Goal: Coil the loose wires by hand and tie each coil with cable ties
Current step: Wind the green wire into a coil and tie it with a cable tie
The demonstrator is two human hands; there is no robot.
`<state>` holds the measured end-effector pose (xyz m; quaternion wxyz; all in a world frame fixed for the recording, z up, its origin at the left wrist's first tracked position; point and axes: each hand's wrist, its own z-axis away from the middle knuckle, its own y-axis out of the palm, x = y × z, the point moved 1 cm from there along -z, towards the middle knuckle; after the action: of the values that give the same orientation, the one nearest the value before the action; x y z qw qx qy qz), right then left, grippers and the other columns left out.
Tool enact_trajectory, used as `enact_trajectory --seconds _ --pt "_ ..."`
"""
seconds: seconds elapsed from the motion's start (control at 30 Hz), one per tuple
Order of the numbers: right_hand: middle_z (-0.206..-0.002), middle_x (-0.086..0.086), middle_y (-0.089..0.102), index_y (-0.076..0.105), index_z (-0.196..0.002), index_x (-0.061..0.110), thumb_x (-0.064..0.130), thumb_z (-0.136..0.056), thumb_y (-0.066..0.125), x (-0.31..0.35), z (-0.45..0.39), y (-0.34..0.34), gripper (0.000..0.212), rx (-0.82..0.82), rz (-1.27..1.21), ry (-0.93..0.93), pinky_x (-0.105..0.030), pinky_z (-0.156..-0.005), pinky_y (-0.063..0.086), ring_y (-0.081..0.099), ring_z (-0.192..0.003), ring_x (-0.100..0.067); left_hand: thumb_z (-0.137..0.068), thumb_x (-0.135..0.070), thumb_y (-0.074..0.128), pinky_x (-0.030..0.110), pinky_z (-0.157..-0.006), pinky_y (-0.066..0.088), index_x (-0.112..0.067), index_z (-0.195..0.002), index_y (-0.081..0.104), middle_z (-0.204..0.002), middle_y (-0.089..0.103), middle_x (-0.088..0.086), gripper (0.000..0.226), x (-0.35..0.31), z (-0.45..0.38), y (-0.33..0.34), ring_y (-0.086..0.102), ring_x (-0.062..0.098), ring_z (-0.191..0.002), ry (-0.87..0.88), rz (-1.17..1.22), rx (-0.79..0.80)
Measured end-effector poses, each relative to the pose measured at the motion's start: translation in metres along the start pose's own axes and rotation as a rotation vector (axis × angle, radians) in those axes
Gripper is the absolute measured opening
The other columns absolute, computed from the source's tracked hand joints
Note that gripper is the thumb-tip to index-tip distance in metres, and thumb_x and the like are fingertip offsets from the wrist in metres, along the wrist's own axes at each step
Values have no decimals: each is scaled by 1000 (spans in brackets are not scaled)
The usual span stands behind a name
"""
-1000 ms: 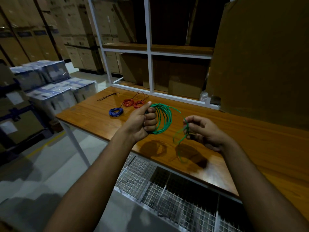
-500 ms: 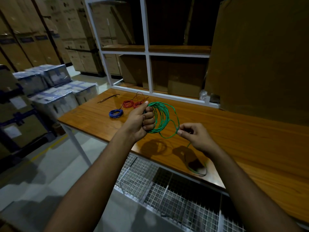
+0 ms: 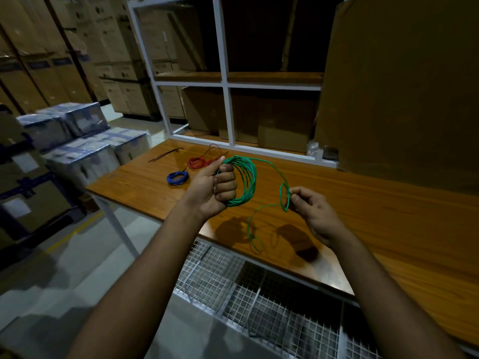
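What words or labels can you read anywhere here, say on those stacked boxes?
None can be read.
Cardboard cartons: dark printed marks, too blurred to read.
Wrapped boxes: pale labels, too small and dim to read.
White label on the dark crate at the left: no legible text.
Green wire, wooden table: no writing visible.

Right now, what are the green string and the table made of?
The green wire looks like plastic-coated wire: smooth, slightly shiny, and springy enough to hold its loops in the left hand. What is inside it does not show. The table looks like wood or wood-look laminate: orange-brown grain lines with a soft sheen.
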<state>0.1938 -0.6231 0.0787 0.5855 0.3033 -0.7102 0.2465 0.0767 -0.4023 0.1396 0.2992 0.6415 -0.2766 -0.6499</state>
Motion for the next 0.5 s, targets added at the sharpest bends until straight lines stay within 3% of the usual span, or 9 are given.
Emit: enact_trajectory --seconds 0.07,0.2,0.33,0.43,0.5 --pt "-88 3 68 64 -103 7 3 -101 46 4 2 8 18 11 -26 22 -25 -84 52 65 -86 -10 -100 -38 41 16 -35 15 -21 -70 46 -43 32 -9 35 3 -2 2 23 3 -34 23 -45 -53" --pt "-79 -2 62 60 -93 7 4 -101 47 11 7 34 16 98 -73 61 -29 -81 52 63 -78 -14 -106 -39 35 18 -32 16 -21 -71 40 -45 27 -8 39 16 -10 5 22 4 -33 115 -162 -241" --pt "-74 -5 53 53 -88 6 16 -97 51 23 15 55 14 170 -369 113 -33 -78 56 59 -72 -16 -107 -41 34 19 -31 16 -21 -72 40 -46 27 -9 41 19 -17 -2 21 5 -33 195 -254 -371" --pt "-69 -3 51 52 -89 8 14 -99 42 28 15 48 16 105 -630 186 -42 -77 58 55 -65 -15 -107 -41 32 19 -31 17 -21 -74 41 -47 29 -9 41 14 -14 -13 22 5 -34 219 -253 -405" --pt "-65 -2 49 52 -90 9 10 -104 36 29 12 35 21 -44 -605 253 -37 -67 60 53 -59 -14 -108 -41 32 19 -32 17 -20 -74 41 -47 28 -8 40 9 -10 -18 22 5 -34 228 -247 -405"
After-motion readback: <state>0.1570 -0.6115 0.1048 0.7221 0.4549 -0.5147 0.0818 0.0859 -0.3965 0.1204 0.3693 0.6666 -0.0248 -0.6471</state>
